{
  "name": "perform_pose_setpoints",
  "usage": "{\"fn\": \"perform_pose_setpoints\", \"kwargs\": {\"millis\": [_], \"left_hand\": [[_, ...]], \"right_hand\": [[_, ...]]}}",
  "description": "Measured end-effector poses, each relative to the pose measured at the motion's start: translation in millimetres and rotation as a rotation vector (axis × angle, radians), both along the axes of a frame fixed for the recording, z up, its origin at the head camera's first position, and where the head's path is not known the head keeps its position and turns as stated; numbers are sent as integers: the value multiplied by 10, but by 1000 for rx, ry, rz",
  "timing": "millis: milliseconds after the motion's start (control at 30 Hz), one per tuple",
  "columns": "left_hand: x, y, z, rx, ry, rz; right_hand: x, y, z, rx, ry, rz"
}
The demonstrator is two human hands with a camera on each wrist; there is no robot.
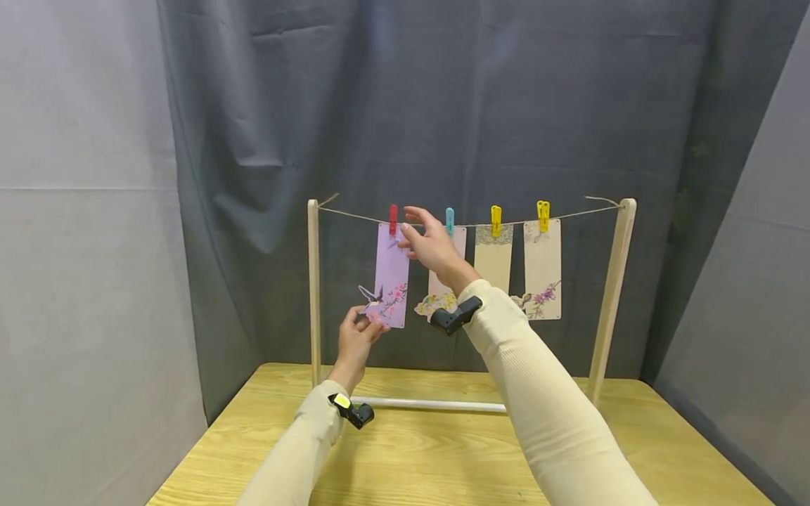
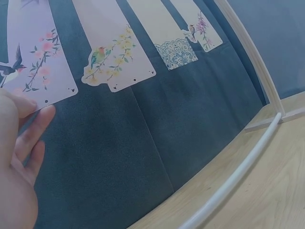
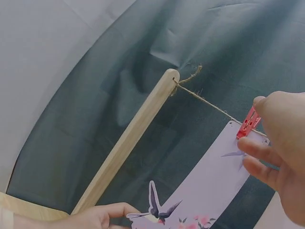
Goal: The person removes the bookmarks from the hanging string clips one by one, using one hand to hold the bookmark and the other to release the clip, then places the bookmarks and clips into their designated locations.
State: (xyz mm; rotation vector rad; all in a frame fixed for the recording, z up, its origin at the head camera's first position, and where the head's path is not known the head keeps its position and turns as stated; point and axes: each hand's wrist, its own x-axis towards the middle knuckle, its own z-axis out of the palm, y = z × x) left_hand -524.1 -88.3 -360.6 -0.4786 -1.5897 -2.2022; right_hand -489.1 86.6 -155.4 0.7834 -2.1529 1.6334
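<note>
A lilac card (image 1: 392, 274) printed with a swallow and blossoms hangs from a twine line (image 1: 354, 214) under a red peg (image 1: 393, 219). My left hand (image 1: 369, 321) pinches the card's lower left corner; the left wrist view shows thumb and finger on that corner (image 2: 45, 102). My right hand (image 1: 408, 221) is raised at the card's top edge, just right of the red peg (image 3: 248, 124). Its thumb is above the peg and its fingertips (image 3: 245, 145) touch the card below it. The fingers are loosely spread and I see no grip on the peg.
Three more cards hang to the right under a blue peg (image 1: 450, 220) and two yellow pegs (image 1: 496, 220) (image 1: 543, 214). The twine spans two wooden posts (image 1: 313, 281) (image 1: 610, 302) joined by a white rod (image 1: 430, 405) on the wooden table (image 1: 443, 457). A grey cloth hangs behind.
</note>
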Motion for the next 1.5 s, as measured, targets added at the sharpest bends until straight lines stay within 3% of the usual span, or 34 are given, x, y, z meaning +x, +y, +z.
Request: {"fn": "perform_pose_setpoints", "kwargs": {"millis": [300,500,800,1500], "left_hand": [[53,-23,-77,-37,16,-17],[50,-47,-60,-51,32,-27],[36,-64,-71,-62,43,-58],[-22,-193,-73,-85,54,-47]], "right_hand": [[-114,-100,32,-17,-97,29],[-132,-128,72,4,-140,32],[-168,-173,117,-27,-149,-24],[-236,-275,121,14,-96,-164]]}}
